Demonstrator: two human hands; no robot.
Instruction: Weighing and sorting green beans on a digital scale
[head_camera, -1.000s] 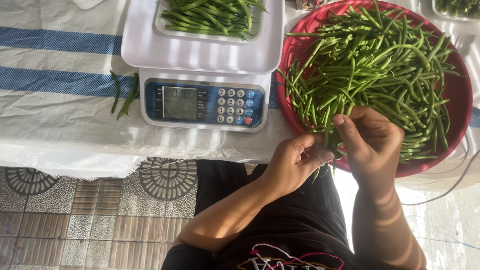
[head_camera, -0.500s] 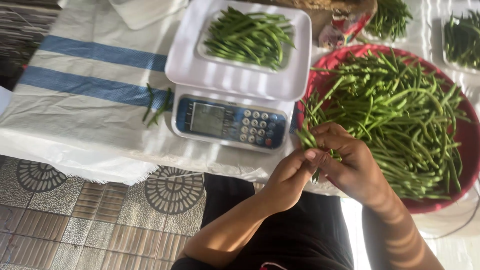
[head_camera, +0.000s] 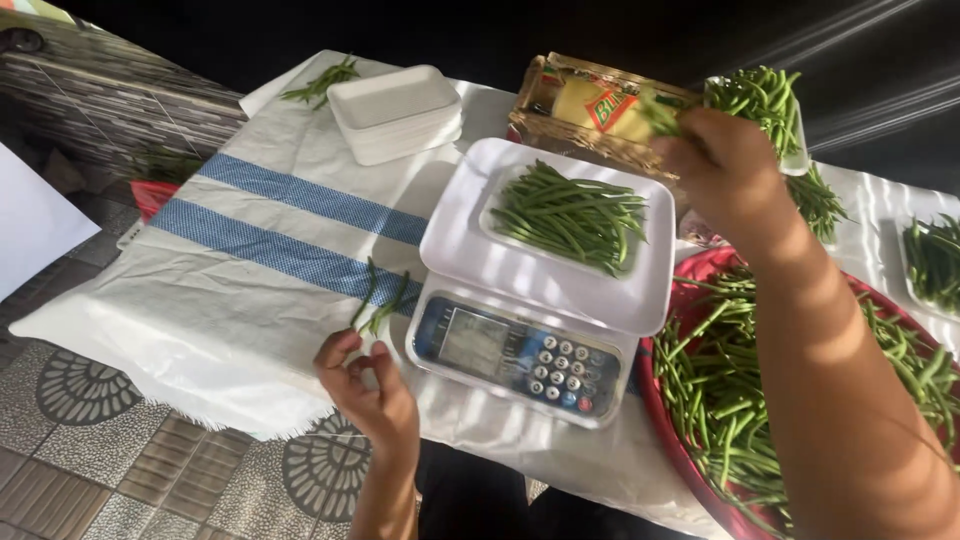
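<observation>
Right hand (head_camera: 722, 165), upper right of frame, raised over a white tray of green beans (head_camera: 768, 105) beside a woven basket (head_camera: 590, 125); fingers curled, a blurred green tuft at the fingertips, probably a few beans, grip not clearly resolved. Left hand (head_camera: 368, 392), lower centre-left, just below a few loose beans (head_camera: 380, 298) lying on the white cloth with blue stripes (head_camera: 250, 240); fingers pinched loosely together, holding nothing visible. Centre: digital weighing scale (head_camera: 520, 355) with white platform, bearing a foam tray of beans (head_camera: 570, 215). Lower right: red basin (head_camera: 668, 420) heaped with beans, partly hidden by the right forearm. Upper centre-left: stack of empty foam trays (head_camera: 395, 110). Far right edge: another tray of beans, cropped.

Handling, judged from appearance: beans light, slender, fairly stiff yet snapping if bent sharply; smooth-skinned, apt to slide out of a loose bunch; best gathered as a small aligned bundle, pinched around the mid-length rather than at the thin tips; single loose beans best lifted by thumb and forefinger near the middle. Foam trays light and easily dented; best supported from beneath or held by opposite rims.
</observation>
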